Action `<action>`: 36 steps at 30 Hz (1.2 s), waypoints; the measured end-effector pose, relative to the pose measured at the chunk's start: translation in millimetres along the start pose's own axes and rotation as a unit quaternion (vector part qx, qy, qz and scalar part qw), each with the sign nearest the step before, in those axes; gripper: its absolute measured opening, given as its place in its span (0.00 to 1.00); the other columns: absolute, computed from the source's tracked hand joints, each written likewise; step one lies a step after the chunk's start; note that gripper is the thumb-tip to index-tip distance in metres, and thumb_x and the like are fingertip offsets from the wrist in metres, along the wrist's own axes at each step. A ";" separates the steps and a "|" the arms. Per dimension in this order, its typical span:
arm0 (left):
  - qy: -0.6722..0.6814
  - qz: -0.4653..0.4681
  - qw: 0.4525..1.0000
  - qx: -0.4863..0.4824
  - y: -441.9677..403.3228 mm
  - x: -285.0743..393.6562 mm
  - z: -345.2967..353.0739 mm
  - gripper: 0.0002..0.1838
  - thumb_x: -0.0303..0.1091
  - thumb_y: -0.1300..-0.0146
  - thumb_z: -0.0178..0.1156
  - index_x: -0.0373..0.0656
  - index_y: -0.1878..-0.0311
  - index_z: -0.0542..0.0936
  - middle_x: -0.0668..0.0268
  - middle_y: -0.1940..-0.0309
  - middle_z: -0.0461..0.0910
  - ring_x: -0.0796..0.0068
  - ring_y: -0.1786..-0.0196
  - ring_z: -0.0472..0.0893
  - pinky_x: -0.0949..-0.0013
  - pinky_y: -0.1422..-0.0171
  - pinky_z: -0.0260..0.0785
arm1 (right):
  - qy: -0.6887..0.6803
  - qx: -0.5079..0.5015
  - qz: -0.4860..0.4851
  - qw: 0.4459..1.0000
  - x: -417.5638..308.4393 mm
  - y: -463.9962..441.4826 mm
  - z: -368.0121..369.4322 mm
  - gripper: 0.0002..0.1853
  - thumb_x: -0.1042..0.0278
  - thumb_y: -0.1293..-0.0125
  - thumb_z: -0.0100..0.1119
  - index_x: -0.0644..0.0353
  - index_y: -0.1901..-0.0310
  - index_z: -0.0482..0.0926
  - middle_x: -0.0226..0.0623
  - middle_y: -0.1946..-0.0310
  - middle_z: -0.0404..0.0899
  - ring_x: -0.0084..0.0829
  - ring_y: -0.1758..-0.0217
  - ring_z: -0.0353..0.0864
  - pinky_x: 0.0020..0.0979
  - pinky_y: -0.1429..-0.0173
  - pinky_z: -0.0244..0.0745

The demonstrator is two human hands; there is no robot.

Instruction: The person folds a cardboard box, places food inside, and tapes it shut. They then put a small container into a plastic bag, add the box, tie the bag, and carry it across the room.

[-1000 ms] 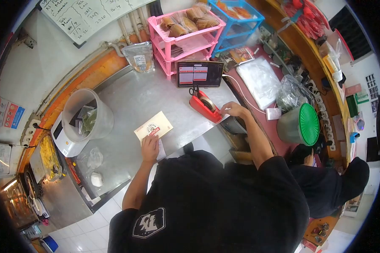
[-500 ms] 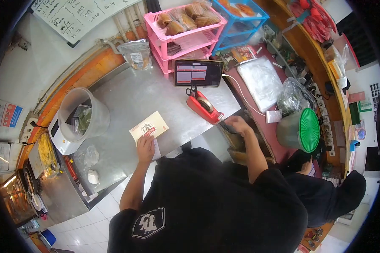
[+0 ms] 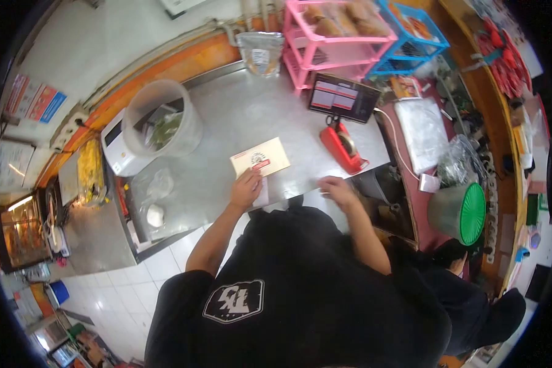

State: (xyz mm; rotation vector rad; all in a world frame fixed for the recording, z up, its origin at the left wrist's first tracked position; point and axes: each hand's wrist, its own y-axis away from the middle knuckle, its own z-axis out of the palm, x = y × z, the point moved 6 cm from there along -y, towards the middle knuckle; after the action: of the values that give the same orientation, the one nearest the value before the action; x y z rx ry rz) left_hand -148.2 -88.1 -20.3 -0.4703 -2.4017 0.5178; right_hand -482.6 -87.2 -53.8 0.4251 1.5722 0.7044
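On the lower edge of a cream printed packet (image 3: 268,154) lies my left hand (image 3: 246,188), pressing it to the steel table (image 3: 227,116). A pale slip of paper sticks out beside that hand. My right hand (image 3: 338,191) hovers at the table's front edge with curled fingers pinched together; anything between them is too small to make out. Up and to its right stands a red tape dispenser (image 3: 342,149), with black scissors (image 3: 332,121) at its upper end. Behind the dispenser a tablet (image 3: 343,98) leans upright.
A clear tub (image 3: 195,126) sits on a white scale (image 3: 119,150) at the left. Pink racks (image 3: 300,52) and blue racks (image 3: 411,52) stand behind. A green-lidded container (image 3: 471,214) is at the right, near a co-worker's hand (image 3: 458,265).
My right hand has moved left, away from the tape dispenser and towards the packet. My left hand stays on the packet. The camera view has shifted, so the table sits further right.
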 end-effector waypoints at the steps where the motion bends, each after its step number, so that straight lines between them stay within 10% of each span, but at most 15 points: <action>1: 0.013 0.003 1.000 -0.002 0.0 0.1 -0.3 0.08 0.27 0.44 0.69 0.44 0.60 0.84 0.64 0.53 0.85 0.58 0.45 0.84 0.59 0.38 0.78 | -0.056 -0.039 0.007 0.998 -8.6 -3.3 44.6 0.11 0.64 0.35 0.68 0.56 0.54 0.84 0.26 0.63 0.81 0.23 0.58 0.80 0.29 0.53 0.77; 17: -0.001 0.048 0.996 -0.069 -4.9 1.5 -2.1 0.21 0.27 0.46 0.66 0.45 0.46 0.82 0.65 0.56 0.79 0.61 0.50 0.79 0.58 0.42 0.73 | -0.089 0.005 0.085 0.992 -13.4 -59.9 176.3 0.07 0.68 0.32 0.66 0.59 0.67 0.80 0.22 0.79 0.70 0.18 0.80 0.64 0.24 0.77 0.59; 20: -0.017 0.055 0.996 -0.068 -5.4 2.8 1.0 0.19 0.29 0.47 0.66 0.46 0.49 0.83 0.66 0.59 0.78 0.62 0.52 0.77 0.59 0.45 0.71 | -0.078 0.007 0.068 0.995 0.2 -67.1 173.5 0.09 0.65 0.32 0.67 0.61 0.66 0.83 0.24 0.77 0.75 0.19 0.80 0.66 0.24 0.75 0.62; 26: -0.059 0.049 0.996 -0.055 -20.1 13.2 -3.5 0.09 0.37 0.45 0.67 0.48 0.61 0.84 0.70 0.61 0.77 0.66 0.53 0.76 0.61 0.48 0.70 | 0.167 0.192 -0.300 0.919 -3.1 -59.2 163.7 0.15 0.58 0.36 0.71 0.65 0.63 0.88 0.41 0.72 0.87 0.33 0.72 0.85 0.34 0.64 0.78; 30: -0.135 0.049 0.988 -0.064 -19.4 16.1 8.7 0.07 0.39 0.44 0.67 0.50 0.64 0.82 0.70 0.62 0.77 0.67 0.52 0.76 0.60 0.47 0.69 | 0.308 0.249 -0.162 0.904 -18.9 -47.1 148.8 0.18 0.54 0.40 0.72 0.65 0.66 0.85 0.46 0.72 0.86 0.47 0.68 0.87 0.42 0.58 0.81; 33: -0.185 0.000 0.982 -0.037 -20.2 19.2 26.1 0.07 0.38 0.42 0.65 0.49 0.62 0.81 0.69 0.62 0.77 0.66 0.52 0.76 0.59 0.45 0.68 | 0.342 0.281 -0.294 0.847 -17.1 -49.6 134.3 0.16 0.57 0.39 0.70 0.64 0.64 0.83 0.46 0.72 0.86 0.46 0.69 0.87 0.43 0.58 0.81; 36: -0.157 -0.037 0.986 -0.043 -20.0 30.3 31.3 0.08 0.37 0.41 0.65 0.48 0.60 0.80 0.68 0.62 0.78 0.64 0.50 0.77 0.58 0.43 0.67 | 0.312 0.174 -0.244 0.902 -1.0 -43.3 129.1 0.13 0.59 0.38 0.66 0.62 0.62 0.82 0.47 0.72 0.85 0.45 0.68 0.87 0.44 0.58 0.80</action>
State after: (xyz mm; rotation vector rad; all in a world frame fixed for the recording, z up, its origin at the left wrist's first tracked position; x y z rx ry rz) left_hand -194.7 -99.4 -18.3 -0.3543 -2.7408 0.4865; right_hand -349.9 -95.7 -83.2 0.0348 2.3176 0.1573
